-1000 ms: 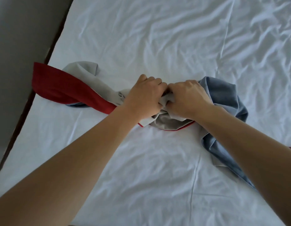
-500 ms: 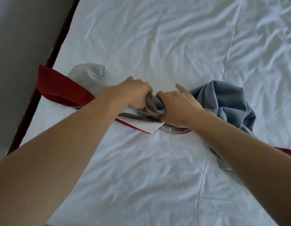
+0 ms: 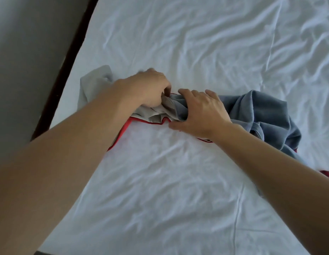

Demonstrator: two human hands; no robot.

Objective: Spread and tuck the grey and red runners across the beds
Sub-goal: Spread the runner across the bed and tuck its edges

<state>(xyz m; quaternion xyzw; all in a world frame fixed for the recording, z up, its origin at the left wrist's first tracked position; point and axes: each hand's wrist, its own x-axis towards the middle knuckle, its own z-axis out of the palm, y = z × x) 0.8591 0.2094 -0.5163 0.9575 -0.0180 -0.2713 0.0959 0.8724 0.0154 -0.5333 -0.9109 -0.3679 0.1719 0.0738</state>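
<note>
Both hands are down on the bunched cloth in the middle of the bed. The left hand (image 3: 150,89) has its fingers curled under, pinching a pale grey fold of the runner (image 3: 266,115); the fingertips themselves are tucked out of sight, and the hand is slightly blurred. Just beside it, nearly touching, the right hand (image 3: 200,113) grips the gathered fabric, thumb low against the sheet and fingers wrapped over the top of a blue-grey ridge.

Between the two hands the runner is crumpled into tight pleats, lighter grey on the left side, a deeper blue-grey on the right. A thin red edge (image 3: 152,122) peeks out along the near side of the bunch, running left under the forearm and tracing a line toward the near left. Right of the right hand the cloth piles up in a loose, rumpled heap with soft folds, then trails toward the right edge of the view, where a small dark red patch (image 3: 328,174) shows. On the far left, a flat pale grey flap (image 3: 95,80) lies past the left forearm, near the mattress edge.

All of it sits on a white sheet (image 3: 178,181), heavily creased, covering the bed. Along the left runs a dark bed frame (image 3: 68,67), with grey floor (image 3: 25,52) beyond it.
</note>
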